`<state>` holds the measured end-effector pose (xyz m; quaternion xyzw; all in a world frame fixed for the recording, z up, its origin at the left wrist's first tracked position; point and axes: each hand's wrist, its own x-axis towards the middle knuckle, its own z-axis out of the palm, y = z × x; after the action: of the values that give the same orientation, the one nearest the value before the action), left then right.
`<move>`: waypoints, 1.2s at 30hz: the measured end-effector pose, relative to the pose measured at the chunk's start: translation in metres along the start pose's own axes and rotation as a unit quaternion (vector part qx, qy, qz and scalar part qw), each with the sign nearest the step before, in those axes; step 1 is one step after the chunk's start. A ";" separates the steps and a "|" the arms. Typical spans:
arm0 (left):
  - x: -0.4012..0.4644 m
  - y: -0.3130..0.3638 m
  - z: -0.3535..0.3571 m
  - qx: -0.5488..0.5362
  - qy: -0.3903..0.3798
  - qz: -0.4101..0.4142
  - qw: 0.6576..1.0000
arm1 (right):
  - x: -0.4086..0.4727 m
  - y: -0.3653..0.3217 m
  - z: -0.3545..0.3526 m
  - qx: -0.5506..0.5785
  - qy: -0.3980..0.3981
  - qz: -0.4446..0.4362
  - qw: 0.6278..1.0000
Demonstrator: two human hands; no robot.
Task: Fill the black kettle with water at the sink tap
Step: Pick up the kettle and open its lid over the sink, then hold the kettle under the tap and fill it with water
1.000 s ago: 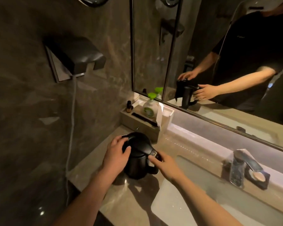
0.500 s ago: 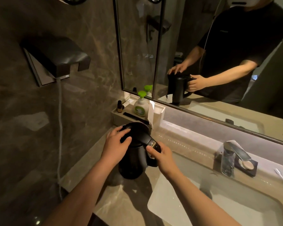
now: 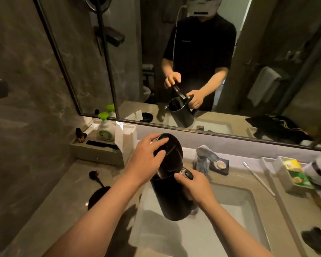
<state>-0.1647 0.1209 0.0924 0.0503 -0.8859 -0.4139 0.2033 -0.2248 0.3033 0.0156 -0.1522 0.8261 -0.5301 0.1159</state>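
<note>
The black kettle [image 3: 171,197] hangs in the air over the left part of the white sink basin [image 3: 235,216]. My right hand [image 3: 195,186] grips its handle, thumb by the lid button. My left hand [image 3: 146,158] holds the hinged lid [image 3: 168,145], which stands tipped up and open. The chrome tap [image 3: 205,157] is just right of the kettle, behind the basin; no water is seen running. The mirror [image 3: 202,62] repeats the scene with the lid raised.
The round kettle base [image 3: 98,196] with its cord lies on the counter at left. A tray with a green-capped soap bottle [image 3: 105,127] and small bottles sits at back left. Right of the tap lie a soap dish [image 3: 220,165], a toothbrush [image 3: 258,178] and a box with tea packets [image 3: 293,173].
The kettle has been lifted off its base and carried right, over the basin. Its lid, closed before, is now swung up under my left hand.
</note>
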 end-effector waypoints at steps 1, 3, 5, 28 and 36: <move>0.003 0.004 0.009 -0.016 -0.013 0.003 1.000 | -0.005 0.011 -0.011 0.013 0.007 0.024 1.000; 0.009 0.006 0.029 -0.036 -0.037 0.002 0.999 | -0.017 0.033 -0.034 0.045 0.020 0.070 0.996; 0.015 0.001 0.049 -0.046 -0.061 -0.011 0.997 | -0.030 0.058 -0.056 0.060 0.037 0.103 0.992; 0.125 -0.041 0.235 0.311 -0.235 0.190 0.901 | -0.003 0.179 -0.108 0.102 0.042 0.216 0.970; 0.128 -0.039 0.242 0.285 -0.181 0.210 0.918 | 0.006 0.187 -0.106 0.119 0.048 0.216 0.968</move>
<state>-0.3815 0.2352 -0.0358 -0.1564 -0.9783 -0.0936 0.0987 -0.2920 0.4631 -0.1119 0.0707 0.7749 -0.5936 0.2056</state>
